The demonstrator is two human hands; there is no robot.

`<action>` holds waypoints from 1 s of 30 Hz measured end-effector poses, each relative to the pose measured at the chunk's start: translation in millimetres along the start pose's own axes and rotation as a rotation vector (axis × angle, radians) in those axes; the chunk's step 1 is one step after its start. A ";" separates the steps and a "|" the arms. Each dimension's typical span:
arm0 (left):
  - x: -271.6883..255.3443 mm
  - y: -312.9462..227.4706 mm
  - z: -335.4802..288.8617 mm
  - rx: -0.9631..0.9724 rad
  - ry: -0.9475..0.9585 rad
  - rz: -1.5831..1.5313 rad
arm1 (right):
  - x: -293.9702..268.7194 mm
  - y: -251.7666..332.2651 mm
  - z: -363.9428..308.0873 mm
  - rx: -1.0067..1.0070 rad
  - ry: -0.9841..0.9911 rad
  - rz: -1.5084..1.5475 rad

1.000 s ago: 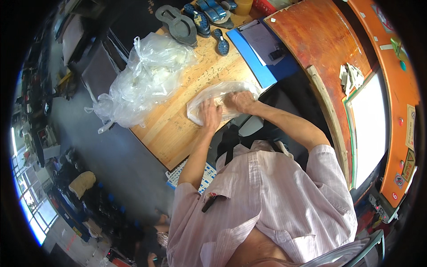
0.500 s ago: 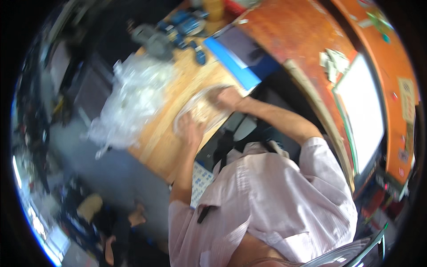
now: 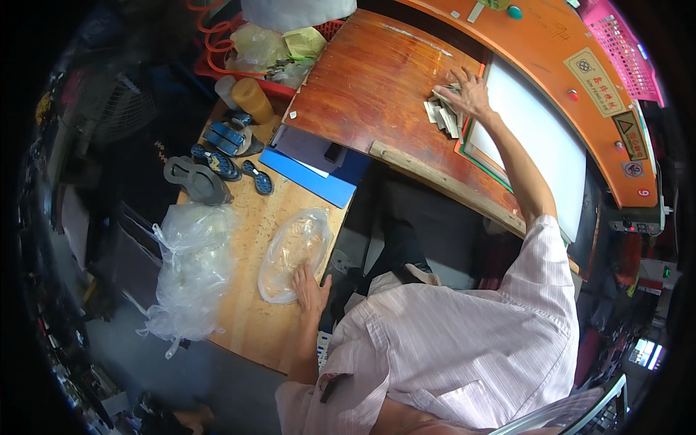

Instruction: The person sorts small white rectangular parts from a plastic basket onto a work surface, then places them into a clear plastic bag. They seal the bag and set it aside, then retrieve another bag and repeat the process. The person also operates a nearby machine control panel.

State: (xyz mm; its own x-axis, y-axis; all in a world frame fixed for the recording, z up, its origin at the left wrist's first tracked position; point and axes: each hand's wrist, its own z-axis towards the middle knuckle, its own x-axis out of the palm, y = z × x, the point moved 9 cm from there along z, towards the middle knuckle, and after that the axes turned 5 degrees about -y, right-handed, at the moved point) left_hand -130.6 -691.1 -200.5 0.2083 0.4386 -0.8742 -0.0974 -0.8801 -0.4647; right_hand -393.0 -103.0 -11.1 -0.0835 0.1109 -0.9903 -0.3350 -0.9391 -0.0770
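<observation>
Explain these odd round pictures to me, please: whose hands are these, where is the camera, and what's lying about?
There is no machine here working the hands: they are a person's own, bare. Every picture comes from a wide fisheye camera worn on the head, looking down, so straight edges bend near the rim. That is why the person's shirt fills the lower part.

The left hand rests at the edge of a flat, clear plastic bag on a wooden table. The right hand is at a pile of pale strips on a reddish-brown board; whether it grips any, I can't tell.

Also on the table are a bulging plastic bag, a grey flat piece and a blue folder.
</observation>
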 end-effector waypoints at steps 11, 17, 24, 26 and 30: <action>2.1 -8.0 8.3 -0.008 -0.037 -0.011 | 23.5 15.0 -47.7 -0.159 0.178 0.232; 9.7 -1.0 6.1 -0.041 -0.034 -0.039 | 0.8 45.2 -81.1 -0.210 0.138 0.283; 14.5 7.4 0.4 -0.030 -0.106 -0.058 | -10.6 52.5 -82.7 -0.379 -0.178 0.422; 17.3 15.6 -3.6 -0.096 -0.076 -0.105 | 21.1 36.1 -70.6 -0.348 0.069 0.629; 14.1 12.2 -4.0 -0.103 -0.126 -0.052 | 82.7 -3.6 -28.4 -0.315 0.064 0.465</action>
State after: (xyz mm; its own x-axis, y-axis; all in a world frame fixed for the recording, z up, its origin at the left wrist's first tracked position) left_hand -125.0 -696.4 -218.0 0.0856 0.4978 -0.8631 0.0122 -0.8667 -0.4987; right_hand -372.1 -99.6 -95.9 -0.0953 -0.3481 -0.9326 0.0206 -0.9373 0.3478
